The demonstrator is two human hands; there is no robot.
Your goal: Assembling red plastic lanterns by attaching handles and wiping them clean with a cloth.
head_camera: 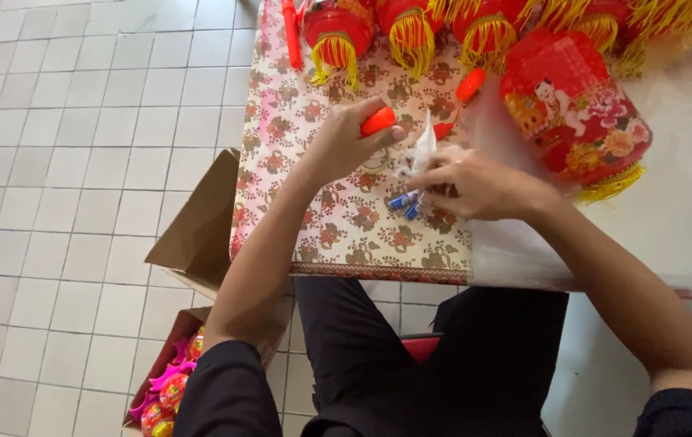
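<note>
A: What is the left hand (344, 144) doing, there in the upper middle of the frame?

B: It is closing its fingers around a small orange plastic handle (378, 121). Only the tip is showing past the knuckles.

A: And the right hand (479, 184)?

B: It is sitting just right of centre, fingers curled and pinching at a thin clear plastic bag (420, 150). Small blue batteries (405, 201) are poking out at its fingertips, though I cannot tell whether they are being held or just lying beneath.

A: How is that bag likely to be handling?

B: Light, limp and slippery, I would judge, so pinching it near the open edge is looking safest. The orange handle seems stiff and light, easy to grip around its middle.

A: What is lying around them?

B: Everything is resting on a floral tablecloth (346, 235). A red printed lantern (576, 109) is lying on its side at the upper right, and more lanterns with yellow tassels (338, 32) are lining the top edge. A cardboard box (200, 226) is standing open at the left, over a tiled floor (63, 162).
</note>
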